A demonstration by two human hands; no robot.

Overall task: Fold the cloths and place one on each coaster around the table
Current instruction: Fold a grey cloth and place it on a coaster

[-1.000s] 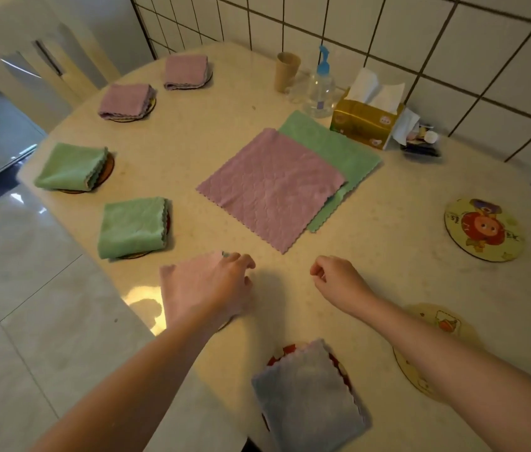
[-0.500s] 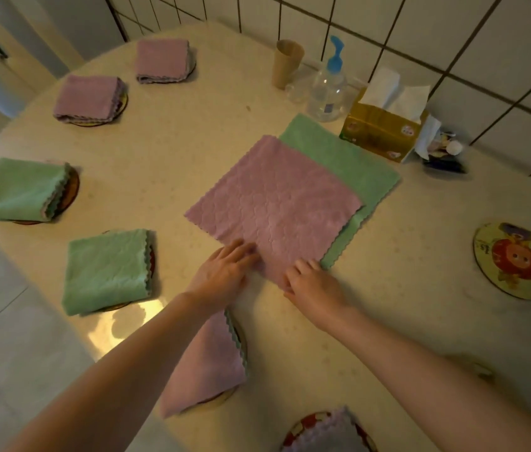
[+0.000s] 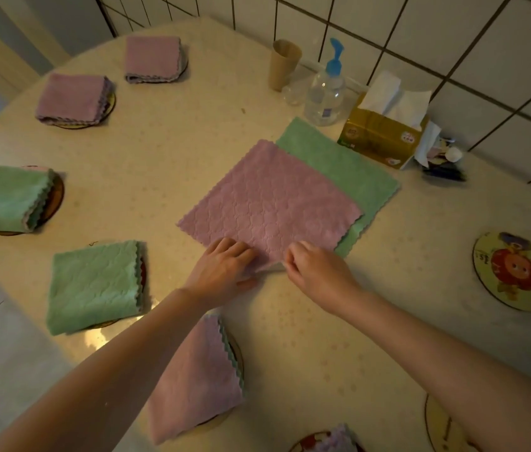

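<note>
We have our two hands on the near corner of the flat pink cloth (image 3: pixel 270 203), which lies in the middle of the table (image 3: pixel 173 158). It lies on top of a flat green cloth (image 3: pixel 349 164) that peeks out on the side toward the wall. Our left hand (image 3: pixel 221 272) has its fingers on top of the corner and its thumb low beside it, so it looks like it pinches the corner. Our right hand (image 3: pixel 316 272) has curled fingers that nip the edge of the same corner, which is a little bit up off the table.

We think the cloth is soft, light and floppy. It bends anywhere, so a fold stays neat only if we hold it by the corners and edges. It may cling a bit to the green cloth and drag it along, so we lift gently.

A bare coaster (image 3: pixel 512 272) with a cartoon face waits by the right edge. Folded cloths already sit on coasters along the left edge.
</note>
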